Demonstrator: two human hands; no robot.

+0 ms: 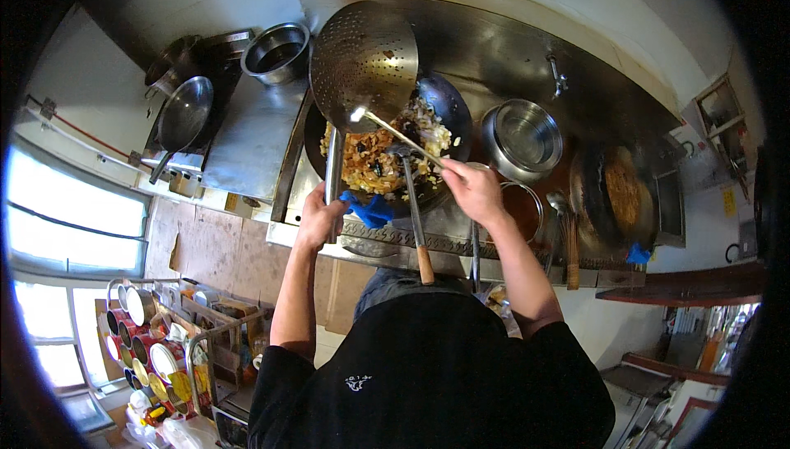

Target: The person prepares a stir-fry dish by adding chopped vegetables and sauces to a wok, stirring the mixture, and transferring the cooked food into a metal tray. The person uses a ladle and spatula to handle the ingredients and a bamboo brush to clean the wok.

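Observation:
My left hand [322, 217] grips the metal handle of a large perforated strainer [364, 60], whose bowl is held above the far left part of a wok [447, 109]. In my right hand [474, 191] is a thin rod-like utensil [404, 138]; its bright far end is at the strainer's lower edge. Chopped food [373, 162], brown on the left and paler on the right, lies in the wok. A ladle or turner with a wooden handle end [424, 265] rests in the food and leans over the stove's front edge. A blue cloth [370, 209] hangs at the wok's near rim.
Nested metal pots [524, 140] stand right of the wok, near a tap [557, 77]. Farther right are a bamboo brush [571, 257] and a second wok [617, 190]. A metal pot [274, 54] and a pan [185, 112] are at left. A loaded cart [197, 350] stands behind left.

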